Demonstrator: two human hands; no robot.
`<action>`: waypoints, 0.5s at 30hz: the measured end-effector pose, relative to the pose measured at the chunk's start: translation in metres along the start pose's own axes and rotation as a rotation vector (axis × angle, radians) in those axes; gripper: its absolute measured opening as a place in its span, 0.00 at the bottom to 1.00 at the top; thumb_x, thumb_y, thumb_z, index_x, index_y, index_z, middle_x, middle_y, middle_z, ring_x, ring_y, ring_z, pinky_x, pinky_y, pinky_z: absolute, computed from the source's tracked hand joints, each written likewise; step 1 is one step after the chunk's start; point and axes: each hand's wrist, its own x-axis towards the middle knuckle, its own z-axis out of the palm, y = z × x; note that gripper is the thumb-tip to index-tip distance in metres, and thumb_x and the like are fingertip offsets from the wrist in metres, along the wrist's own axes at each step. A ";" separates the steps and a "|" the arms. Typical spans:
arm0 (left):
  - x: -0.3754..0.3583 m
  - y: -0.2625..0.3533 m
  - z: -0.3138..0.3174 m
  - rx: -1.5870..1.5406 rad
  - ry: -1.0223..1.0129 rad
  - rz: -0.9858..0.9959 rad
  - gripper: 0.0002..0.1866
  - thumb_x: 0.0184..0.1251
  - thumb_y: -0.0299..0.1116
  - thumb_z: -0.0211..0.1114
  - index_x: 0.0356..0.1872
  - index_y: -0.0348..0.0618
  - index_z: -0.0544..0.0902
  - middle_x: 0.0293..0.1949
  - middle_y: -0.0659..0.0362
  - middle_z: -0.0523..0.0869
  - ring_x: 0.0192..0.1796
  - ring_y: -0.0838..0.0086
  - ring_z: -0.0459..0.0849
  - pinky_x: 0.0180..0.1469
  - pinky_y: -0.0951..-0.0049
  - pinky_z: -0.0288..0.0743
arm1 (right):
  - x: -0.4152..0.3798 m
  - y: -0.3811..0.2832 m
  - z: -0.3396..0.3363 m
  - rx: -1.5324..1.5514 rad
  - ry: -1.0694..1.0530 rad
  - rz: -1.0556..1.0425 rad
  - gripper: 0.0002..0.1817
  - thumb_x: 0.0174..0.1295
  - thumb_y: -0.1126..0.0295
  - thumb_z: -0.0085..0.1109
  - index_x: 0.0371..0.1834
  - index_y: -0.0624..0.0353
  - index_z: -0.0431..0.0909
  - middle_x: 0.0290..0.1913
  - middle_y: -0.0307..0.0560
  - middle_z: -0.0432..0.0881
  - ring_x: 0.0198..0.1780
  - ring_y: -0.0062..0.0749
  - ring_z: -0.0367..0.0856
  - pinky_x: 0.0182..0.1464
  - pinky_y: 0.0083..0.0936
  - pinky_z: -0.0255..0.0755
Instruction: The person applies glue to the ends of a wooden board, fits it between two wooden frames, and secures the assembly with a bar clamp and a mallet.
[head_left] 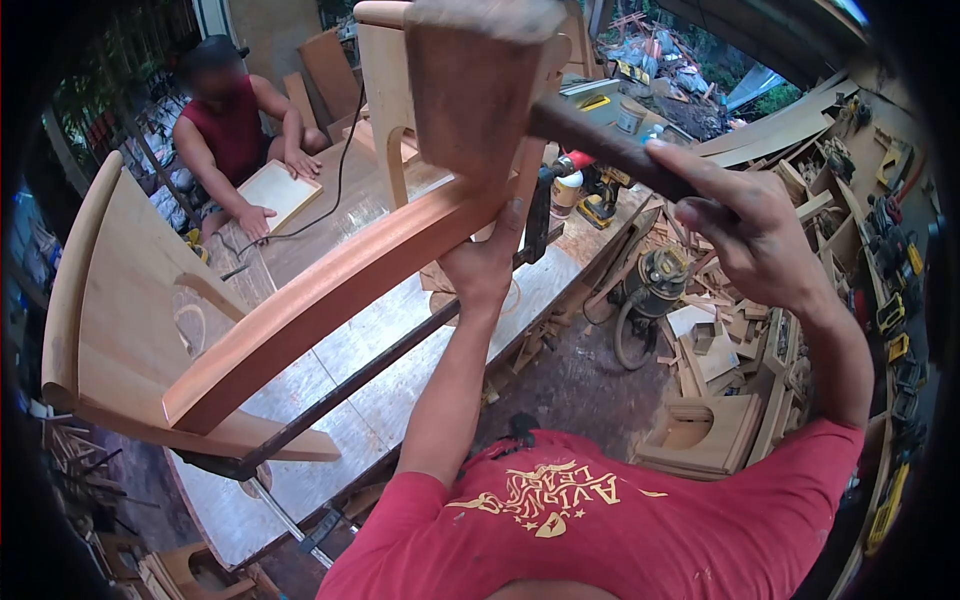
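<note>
A wooden mallet is raised close to the camera, its blocky head blurred over the far end of a curved wooden rail. My right hand is closed around the mallet's dark handle. My left hand grips the rail near its far end, partly hidden by the wood. The rail spans between a shaped wooden side panel on the left and another panel at the back, largely behind the mallet. A long bar clamp runs alongside, beneath the rail.
Across the workbench, a co-worker rests both hands on a light board. A black cable crosses the top. To the right are a yellow cordless drill, a shop vacuum, wood offcuts and tool-hung shelves.
</note>
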 end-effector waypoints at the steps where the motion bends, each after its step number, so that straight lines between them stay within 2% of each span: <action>1: -0.002 0.002 -0.005 0.024 -0.028 -0.026 0.28 0.60 0.29 0.77 0.59 0.30 0.75 0.54 0.50 0.82 0.55 0.68 0.82 0.61 0.66 0.73 | -0.007 0.003 0.006 0.049 0.065 0.027 0.28 0.68 0.74 0.59 0.73 0.56 0.70 0.35 0.50 0.84 0.30 0.25 0.78 0.37 0.24 0.73; 2: -0.003 0.002 -0.008 -0.025 -0.025 -0.051 0.28 0.61 0.28 0.76 0.60 0.31 0.74 0.54 0.50 0.82 0.55 0.67 0.82 0.61 0.66 0.74 | -0.014 0.007 0.011 0.100 0.131 0.050 0.28 0.70 0.71 0.59 0.73 0.58 0.69 0.34 0.49 0.84 0.29 0.24 0.77 0.37 0.24 0.73; 4: -0.003 0.003 -0.013 -0.128 -0.019 -0.097 0.30 0.61 0.25 0.74 0.63 0.31 0.72 0.54 0.50 0.81 0.55 0.67 0.82 0.61 0.67 0.76 | -0.041 0.004 0.031 0.271 0.258 0.292 0.29 0.71 0.64 0.61 0.72 0.62 0.67 0.35 0.48 0.85 0.31 0.25 0.76 0.38 0.25 0.72; 6: -0.002 0.010 -0.028 -0.194 -0.040 -0.161 0.33 0.63 0.29 0.73 0.66 0.33 0.69 0.57 0.52 0.80 0.59 0.69 0.80 0.64 0.66 0.72 | -0.063 0.021 0.078 0.448 0.427 0.227 0.35 0.74 0.58 0.57 0.77 0.63 0.58 0.42 0.42 0.81 0.36 0.18 0.73 0.38 0.19 0.67; 7: -0.002 0.013 -0.033 -0.226 -0.049 -0.191 0.34 0.65 0.31 0.73 0.68 0.33 0.67 0.59 0.52 0.79 0.61 0.70 0.78 0.65 0.65 0.71 | -0.071 0.022 0.097 0.540 0.447 0.233 0.34 0.74 0.59 0.56 0.76 0.64 0.57 0.42 0.41 0.79 0.37 0.16 0.73 0.39 0.18 0.67; 8: 0.003 0.014 -0.032 -0.332 -0.045 -0.189 0.32 0.65 0.32 0.73 0.67 0.34 0.69 0.58 0.53 0.79 0.61 0.70 0.78 0.66 0.65 0.70 | -0.078 0.024 0.114 0.700 0.455 0.300 0.29 0.73 0.60 0.56 0.71 0.65 0.63 0.45 0.43 0.78 0.39 0.20 0.73 0.41 0.20 0.69; 10: 0.007 0.015 -0.031 -0.533 -0.049 -0.196 0.28 0.66 0.36 0.72 0.63 0.36 0.72 0.57 0.55 0.79 0.62 0.68 0.78 0.68 0.63 0.68 | -0.110 0.048 0.186 0.722 0.511 0.402 0.23 0.69 0.67 0.60 0.64 0.66 0.72 0.51 0.47 0.79 0.48 0.32 0.77 0.54 0.30 0.71; 11: 0.005 0.011 -0.032 -0.554 -0.071 -0.196 0.27 0.66 0.34 0.72 0.64 0.39 0.73 0.59 0.57 0.78 0.64 0.68 0.76 0.71 0.60 0.64 | -0.120 0.047 0.216 0.680 0.510 0.417 0.23 0.66 0.69 0.62 0.63 0.66 0.74 0.54 0.49 0.79 0.53 0.36 0.77 0.60 0.35 0.68; 12: 0.005 0.010 -0.033 -0.535 -0.070 -0.180 0.27 0.66 0.33 0.72 0.64 0.40 0.73 0.59 0.57 0.78 0.64 0.68 0.76 0.71 0.59 0.64 | -0.129 0.046 0.246 0.638 0.508 0.433 0.23 0.64 0.72 0.63 0.62 0.66 0.75 0.58 0.51 0.79 0.58 0.41 0.77 0.66 0.40 0.65; 14: 0.004 0.009 -0.033 -0.501 -0.071 -0.146 0.27 0.66 0.33 0.72 0.64 0.42 0.73 0.58 0.58 0.78 0.64 0.68 0.76 0.71 0.59 0.65 | -0.129 0.028 0.295 0.624 0.574 0.399 0.23 0.62 0.74 0.64 0.61 0.65 0.76 0.63 0.54 0.77 0.65 0.47 0.73 0.72 0.46 0.58; 15: 0.004 0.006 -0.034 -0.500 -0.067 -0.142 0.27 0.66 0.33 0.72 0.64 0.42 0.73 0.58 0.58 0.78 0.64 0.68 0.76 0.71 0.58 0.65 | -0.128 0.023 0.301 0.608 0.525 0.389 0.23 0.62 0.73 0.64 0.61 0.64 0.77 0.63 0.55 0.77 0.65 0.49 0.73 0.71 0.46 0.59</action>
